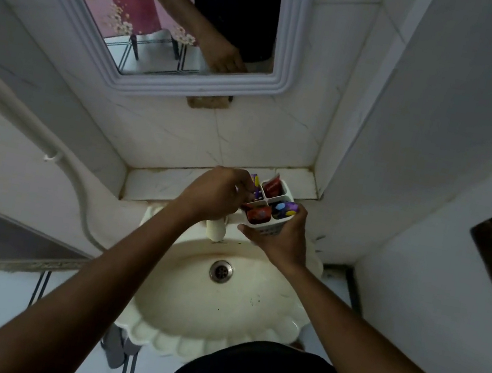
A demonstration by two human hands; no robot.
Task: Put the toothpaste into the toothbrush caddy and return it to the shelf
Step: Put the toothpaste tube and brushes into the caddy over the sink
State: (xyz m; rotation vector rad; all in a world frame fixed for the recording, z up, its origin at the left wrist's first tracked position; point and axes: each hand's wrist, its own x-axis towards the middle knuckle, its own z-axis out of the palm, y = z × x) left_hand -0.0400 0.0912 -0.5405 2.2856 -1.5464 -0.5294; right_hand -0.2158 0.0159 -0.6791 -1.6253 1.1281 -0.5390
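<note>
The right hand (275, 237) is wrapped around the lower body of the white toothbrush caddy (269, 205), thumb on the near left wall and fingers round the right side, so it alone carries the weight. The caddy is held above the far rim of the sink (214, 322), just in front of the tiled shelf (173, 180), and I cannot tell whether its base touches the ledge. The left hand (215, 192) reaches in from the left with its fingers curled together at the far left compartment, pinching or pressing the purple patterned toothpaste tube (254, 183) there; the fingertips are hidden behind the knuckles, so how firm that grip is stays unclear.

All four compartments look occupied: a red tube (272, 186) at the far right, a red one (258, 214) at the near left, and a dark tube with coloured dots (283, 209) at the near right. The toothpaste seems nearly seated.

The main risk, as I judge it, is the push from the left hand tipping the caddy in a one-handed hold. It would then fall into the basin toward the drain (220, 271), spilling tubes. A tube standing tall could also lean out and drop as the caddy is moved back. The shelf is narrow and boxed in at its right end by the wall corner (321, 180), so a caddy set too near the front edge might slide off onto the white tap (216, 228) below.
</note>
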